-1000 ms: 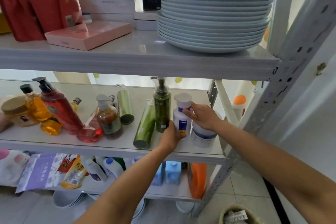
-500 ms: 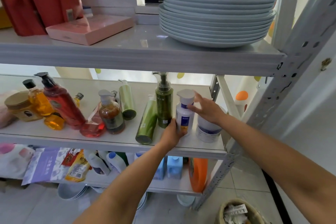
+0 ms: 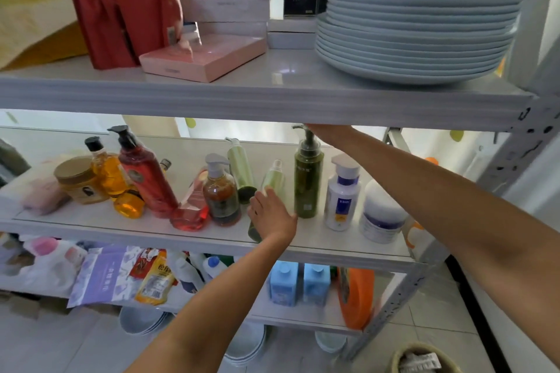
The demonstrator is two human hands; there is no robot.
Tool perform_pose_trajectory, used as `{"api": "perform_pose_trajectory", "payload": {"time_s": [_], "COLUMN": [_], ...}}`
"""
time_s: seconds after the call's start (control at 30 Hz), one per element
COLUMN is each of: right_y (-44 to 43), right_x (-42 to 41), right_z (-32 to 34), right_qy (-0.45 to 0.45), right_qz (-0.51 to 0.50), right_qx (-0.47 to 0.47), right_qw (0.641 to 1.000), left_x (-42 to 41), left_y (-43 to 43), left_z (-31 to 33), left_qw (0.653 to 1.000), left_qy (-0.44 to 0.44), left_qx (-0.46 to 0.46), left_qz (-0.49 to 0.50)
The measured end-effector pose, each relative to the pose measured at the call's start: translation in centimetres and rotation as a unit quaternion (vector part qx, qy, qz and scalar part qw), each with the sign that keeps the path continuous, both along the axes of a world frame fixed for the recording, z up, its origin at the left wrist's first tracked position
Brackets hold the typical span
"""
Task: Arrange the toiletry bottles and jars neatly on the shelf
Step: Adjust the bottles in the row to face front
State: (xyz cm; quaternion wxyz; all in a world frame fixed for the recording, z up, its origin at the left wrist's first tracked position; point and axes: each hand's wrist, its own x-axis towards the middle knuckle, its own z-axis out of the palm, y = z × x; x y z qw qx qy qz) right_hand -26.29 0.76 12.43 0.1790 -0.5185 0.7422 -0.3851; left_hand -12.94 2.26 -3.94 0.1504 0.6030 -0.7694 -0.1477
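On the middle shelf (image 3: pixel 333 244) a dark green pump bottle (image 3: pixel 307 188), a white bottle with a blue label (image 3: pixel 342 194) and a white jar (image 3: pixel 381 215) stand in a row at the right. My left hand (image 3: pixel 271 215) grips a light green bottle (image 3: pixel 274 180) that lies on its side left of them. My right hand (image 3: pixel 328 132) reaches the dark green bottle's pump head, half hidden under the upper shelf edge. Further left are a second lying green bottle (image 3: pixel 241 166), a brown pump bottle (image 3: pixel 221 194), a pink flask (image 3: pixel 191 212), a leaning red pump bottle (image 3: pixel 145 172), amber bottles (image 3: pixel 107 169) and a gold-lidded jar (image 3: pixel 78 180).
The upper shelf carries a tall stack of grey plates (image 3: pixel 418 24), a pink box (image 3: pixel 203 57) and red bags (image 3: pixel 121 15). Below are blue bottles (image 3: pixel 298 285), an orange bottle (image 3: pixel 356 297) and packets (image 3: pixel 154 278). A perforated metal post (image 3: pixel 527 142) stands at the right, a basket (image 3: pixel 424 360) on the floor.
My left hand left the white blue-labelled bottle and moved left onto the lying light green bottle. My right hand rose from the white bottle to the dark green bottle's pump.
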Motion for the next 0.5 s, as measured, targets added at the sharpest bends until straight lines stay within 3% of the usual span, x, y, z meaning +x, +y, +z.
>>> {"api": "perform_pose_trajectory", "payload": {"time_s": [0.07,0.17,0.23,0.5], "right_y": [-0.8,-1.6,-2.0,-1.0], "right_x": [0.9,1.4,1.2,0.6], "right_z": [0.6,0.5,0.3,0.9], "right_qy": [0.042,0.201,0.268,0.276], "right_qz": [0.039,0.080,0.082,0.095], "right_qx": [0.107,0.256,0.272,0.241], "right_qw": [0.993,0.942,0.921,0.926], "left_x": [0.3,0.4,0.2,0.6], "left_y": [-0.7,-1.4,-1.8,-4.8], "left_z": [0.0,-0.1,0.2,0.4], "left_qw": [0.999,0.994,0.991,0.951], "left_qy": [-0.028,-0.047,-0.030,0.097], "left_qx": [0.045,0.099,0.131,0.284], "left_qz": [0.009,-0.001,0.003,0.076]}}
